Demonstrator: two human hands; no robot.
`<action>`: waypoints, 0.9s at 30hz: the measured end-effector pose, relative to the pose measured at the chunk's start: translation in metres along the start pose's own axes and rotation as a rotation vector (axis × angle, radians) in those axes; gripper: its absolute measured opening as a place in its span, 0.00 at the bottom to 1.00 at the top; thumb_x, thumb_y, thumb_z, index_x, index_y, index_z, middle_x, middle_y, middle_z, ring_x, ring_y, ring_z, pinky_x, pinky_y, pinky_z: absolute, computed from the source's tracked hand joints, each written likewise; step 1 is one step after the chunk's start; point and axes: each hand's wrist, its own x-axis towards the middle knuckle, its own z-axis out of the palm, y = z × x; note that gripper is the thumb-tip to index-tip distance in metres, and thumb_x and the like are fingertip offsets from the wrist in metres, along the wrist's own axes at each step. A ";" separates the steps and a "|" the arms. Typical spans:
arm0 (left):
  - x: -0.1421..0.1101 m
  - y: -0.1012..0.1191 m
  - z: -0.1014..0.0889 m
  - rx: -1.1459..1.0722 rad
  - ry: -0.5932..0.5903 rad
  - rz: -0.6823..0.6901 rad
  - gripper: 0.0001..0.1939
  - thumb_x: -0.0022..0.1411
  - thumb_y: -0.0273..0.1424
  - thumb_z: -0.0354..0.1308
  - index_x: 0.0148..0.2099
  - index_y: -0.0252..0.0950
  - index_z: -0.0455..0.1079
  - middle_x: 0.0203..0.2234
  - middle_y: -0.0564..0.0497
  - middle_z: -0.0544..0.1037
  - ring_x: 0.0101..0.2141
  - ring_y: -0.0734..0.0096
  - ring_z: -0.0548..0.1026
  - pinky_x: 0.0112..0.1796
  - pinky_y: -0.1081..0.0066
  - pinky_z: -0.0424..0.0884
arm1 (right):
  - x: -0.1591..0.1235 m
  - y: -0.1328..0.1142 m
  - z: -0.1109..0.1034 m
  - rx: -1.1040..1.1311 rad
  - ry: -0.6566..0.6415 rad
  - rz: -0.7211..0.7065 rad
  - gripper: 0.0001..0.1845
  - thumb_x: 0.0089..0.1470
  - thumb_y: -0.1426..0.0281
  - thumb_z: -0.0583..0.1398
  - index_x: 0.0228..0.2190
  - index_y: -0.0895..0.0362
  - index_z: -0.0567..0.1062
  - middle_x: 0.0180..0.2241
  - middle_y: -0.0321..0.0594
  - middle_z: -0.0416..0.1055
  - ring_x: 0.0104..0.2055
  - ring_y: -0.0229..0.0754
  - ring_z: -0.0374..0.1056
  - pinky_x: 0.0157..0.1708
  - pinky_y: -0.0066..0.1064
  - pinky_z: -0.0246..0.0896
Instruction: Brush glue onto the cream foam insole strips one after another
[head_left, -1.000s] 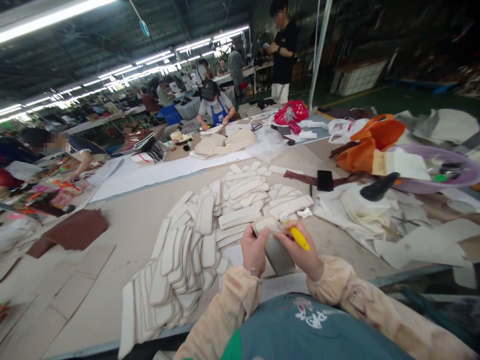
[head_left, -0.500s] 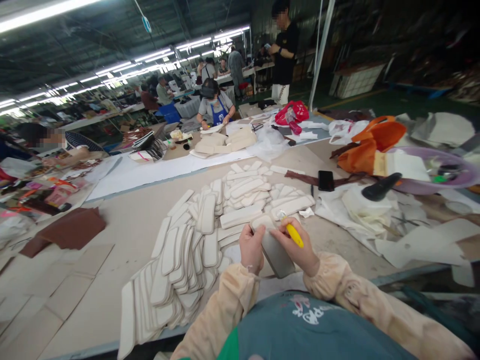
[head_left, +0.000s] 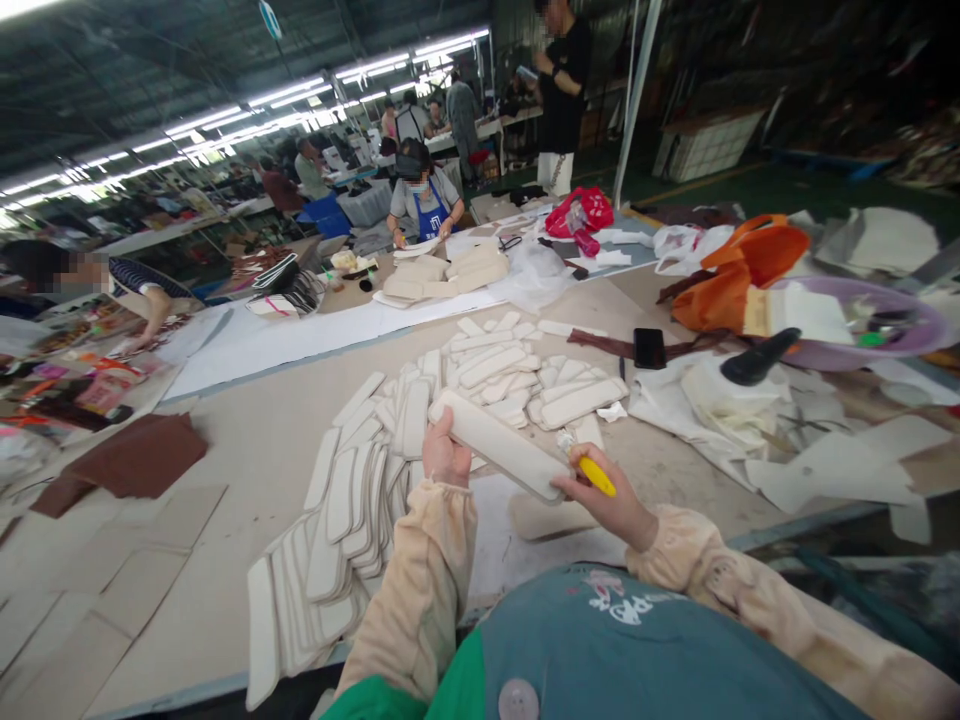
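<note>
Now, close to the near edge of the bench (head_left: 247,410), the two hands are apart at opposite ends of one pale strip (head_left: 504,446): the left hand (head_left: 446,457) clasps its far-left end, while the right hand (head_left: 611,497) touches the end nearer the body with its fingertips and grips a yellow tool (head_left: 598,476). Beneath it, a second strip (head_left: 551,517) lies by the near edge, partly on white paper (head_left: 487,545). A heap (head_left: 337,515) spreads leftward from there, reaching the near edge, and a phone (head_left: 649,348) rests farther back, toward the bench's right.
</note>
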 end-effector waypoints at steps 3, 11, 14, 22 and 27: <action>0.002 -0.003 -0.006 -0.018 0.010 -0.046 0.07 0.61 0.25 0.53 0.41 0.31 0.69 0.32 0.47 0.78 0.37 0.71 0.76 0.43 0.68 0.72 | -0.001 0.000 0.001 -0.016 0.006 0.015 0.19 0.45 0.60 0.64 0.33 0.51 0.60 0.19 0.26 0.57 0.21 0.35 0.59 0.22 0.27 0.58; 0.002 -0.008 -0.015 -0.045 -0.004 0.050 0.06 0.60 0.25 0.54 0.40 0.33 0.69 0.34 0.48 0.78 0.36 0.72 0.76 0.43 0.69 0.72 | -0.003 -0.003 0.003 -0.105 0.023 -0.006 0.20 0.43 0.58 0.65 0.32 0.53 0.62 0.20 0.26 0.55 0.21 0.34 0.55 0.21 0.25 0.52; -0.002 -0.008 -0.017 -0.051 -0.011 0.096 0.05 0.59 0.25 0.55 0.39 0.34 0.69 0.33 0.49 0.78 0.34 0.73 0.76 0.40 0.70 0.72 | -0.004 -0.002 0.005 -0.121 0.050 -0.015 0.20 0.43 0.58 0.64 0.32 0.53 0.62 0.19 0.26 0.54 0.21 0.34 0.55 0.20 0.25 0.53; -0.007 -0.002 -0.017 -0.037 -0.022 0.210 0.10 0.51 0.30 0.62 0.38 0.35 0.69 0.31 0.50 0.77 0.31 0.72 0.75 0.36 0.72 0.70 | -0.006 0.004 0.008 -0.084 0.030 0.037 0.16 0.46 0.59 0.62 0.33 0.52 0.63 0.21 0.29 0.63 0.24 0.37 0.64 0.27 0.29 0.66; -0.012 0.000 -0.020 -0.038 -0.087 0.165 0.16 0.47 0.33 0.65 0.39 0.34 0.69 0.32 0.48 0.77 0.34 0.69 0.75 0.38 0.70 0.70 | -0.004 0.001 0.011 -0.113 0.027 0.018 0.17 0.44 0.58 0.63 0.31 0.53 0.64 0.23 0.30 0.65 0.25 0.39 0.66 0.27 0.29 0.67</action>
